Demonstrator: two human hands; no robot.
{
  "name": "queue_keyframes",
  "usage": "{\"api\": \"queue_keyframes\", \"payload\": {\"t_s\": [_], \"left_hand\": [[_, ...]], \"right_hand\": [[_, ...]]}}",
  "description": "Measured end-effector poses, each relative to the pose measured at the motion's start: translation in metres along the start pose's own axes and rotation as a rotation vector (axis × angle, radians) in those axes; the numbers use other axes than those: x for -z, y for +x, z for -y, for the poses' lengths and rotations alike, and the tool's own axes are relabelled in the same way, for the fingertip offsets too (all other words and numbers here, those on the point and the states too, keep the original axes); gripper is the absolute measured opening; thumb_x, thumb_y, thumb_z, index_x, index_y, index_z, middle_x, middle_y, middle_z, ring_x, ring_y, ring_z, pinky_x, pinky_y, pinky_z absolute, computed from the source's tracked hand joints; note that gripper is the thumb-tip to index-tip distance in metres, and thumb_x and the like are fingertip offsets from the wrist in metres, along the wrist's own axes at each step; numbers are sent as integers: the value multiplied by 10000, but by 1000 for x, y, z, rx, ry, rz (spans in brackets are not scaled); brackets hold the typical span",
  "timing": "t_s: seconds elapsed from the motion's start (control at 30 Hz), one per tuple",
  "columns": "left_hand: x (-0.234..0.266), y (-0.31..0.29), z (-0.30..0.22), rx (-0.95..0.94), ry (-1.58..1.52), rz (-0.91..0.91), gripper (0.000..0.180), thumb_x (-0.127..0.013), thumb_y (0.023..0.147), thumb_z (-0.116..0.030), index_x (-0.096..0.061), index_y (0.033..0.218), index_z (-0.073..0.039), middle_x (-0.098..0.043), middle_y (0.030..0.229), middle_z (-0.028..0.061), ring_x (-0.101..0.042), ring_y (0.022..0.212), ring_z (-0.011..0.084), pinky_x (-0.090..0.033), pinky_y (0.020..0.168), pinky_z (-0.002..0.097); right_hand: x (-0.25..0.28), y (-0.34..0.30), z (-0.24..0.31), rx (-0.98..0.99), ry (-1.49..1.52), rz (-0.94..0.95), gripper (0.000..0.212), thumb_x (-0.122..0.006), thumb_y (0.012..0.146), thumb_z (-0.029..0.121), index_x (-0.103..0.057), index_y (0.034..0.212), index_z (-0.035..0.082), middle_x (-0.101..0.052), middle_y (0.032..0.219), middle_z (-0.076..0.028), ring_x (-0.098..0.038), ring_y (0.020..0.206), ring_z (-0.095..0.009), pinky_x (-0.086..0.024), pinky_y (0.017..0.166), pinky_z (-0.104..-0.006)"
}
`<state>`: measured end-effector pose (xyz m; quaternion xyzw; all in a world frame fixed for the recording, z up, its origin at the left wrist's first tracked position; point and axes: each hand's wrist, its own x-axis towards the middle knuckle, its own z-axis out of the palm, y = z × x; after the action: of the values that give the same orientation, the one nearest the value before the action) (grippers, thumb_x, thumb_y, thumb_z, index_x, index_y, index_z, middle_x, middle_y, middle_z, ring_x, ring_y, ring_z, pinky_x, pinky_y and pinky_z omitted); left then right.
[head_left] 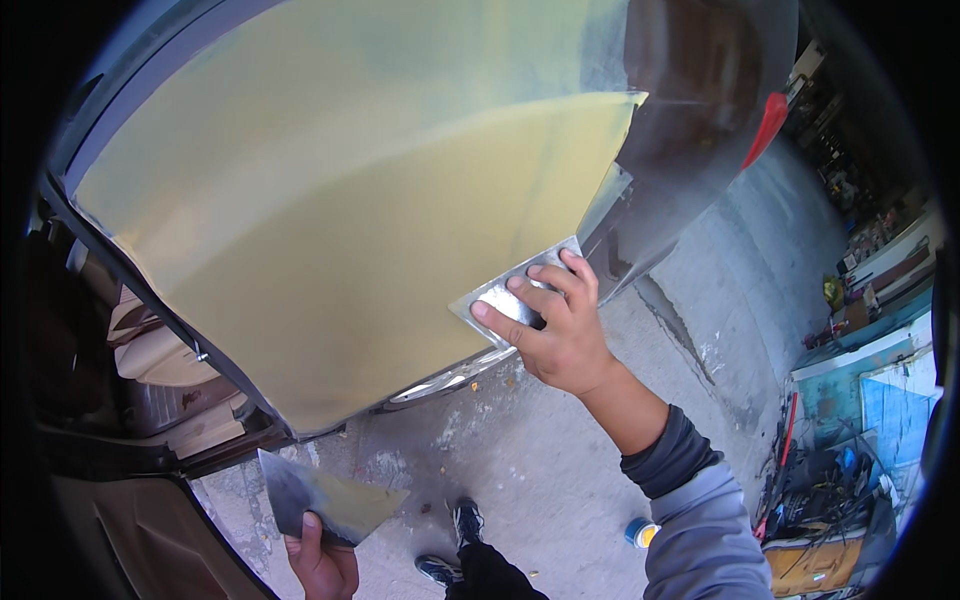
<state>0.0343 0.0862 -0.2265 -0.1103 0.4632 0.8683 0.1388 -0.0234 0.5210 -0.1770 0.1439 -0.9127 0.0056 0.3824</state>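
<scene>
A car's rear side panel (330, 240) fills the upper middle, covered broadly with smooth yellow-beige body filler. At its lower right, my right hand (570, 335) presses a thin metal filler spreader (508, 303) flat against the filler, fingers splayed over the blade. Low on the left, my left hand (322, 568) grips a flat metal mixing plate (318, 500) by its lower edge, thumb on top. Yellowish filler is smeared over the plate's right part. The plate is held apart from the car.
An open car doorway with a beige seat (165, 355) lies left, the door (130, 530) below it. Dark bodywork and a red tail light (768, 130) are right. A small blue can (641, 532) stands on the concrete floor. Clutter (840, 480) lines the right side.
</scene>
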Motion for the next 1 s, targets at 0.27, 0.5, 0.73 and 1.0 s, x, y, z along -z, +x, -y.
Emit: {"api": "queue_keyframes", "payload": {"t_s": [0.27,0.5,0.73,1.0], "left_hand": [[-16,2,-1,10,-27,28,388,-608,1114,-187,-567,1494,-121,-676,1441,74,-651,1340,263,-522,1152,494],[-68,-7,-17,-5,-75,132,410,-608,1112,-193,-560,1513,-123,-655,1475,76,-631,1367,266,-510,1161,502],[-144,-21,-20,88,-270,326,398,-600,1115,-183,-569,1510,-146,-648,1499,53,-620,1385,255,-476,1194,503],[-178,-7,-45,-101,-204,363,452,-572,1133,-196,-496,1574,-128,-611,1540,63,-592,1412,261,-466,1203,496]], "right_hand": [[-7,-24,-10,0,20,75,594,-761,779,62,-805,1298,348,-621,1241,-19,-555,1201,-292,-392,1163,-616],[38,-35,-8,-390,339,67,533,-709,880,13,-752,1370,219,-661,1291,-67,-616,1199,-292,-426,1163,-524],[121,-12,95,-1159,2169,-779,366,-605,1095,61,-657,1449,-17,-642,1505,-131,-611,1371,-279,-447,1177,-477],[159,-7,110,-674,1596,94,337,-612,1101,62,-700,1419,-10,-680,1397,-156,-648,1258,-258,-469,1092,-386]]}}
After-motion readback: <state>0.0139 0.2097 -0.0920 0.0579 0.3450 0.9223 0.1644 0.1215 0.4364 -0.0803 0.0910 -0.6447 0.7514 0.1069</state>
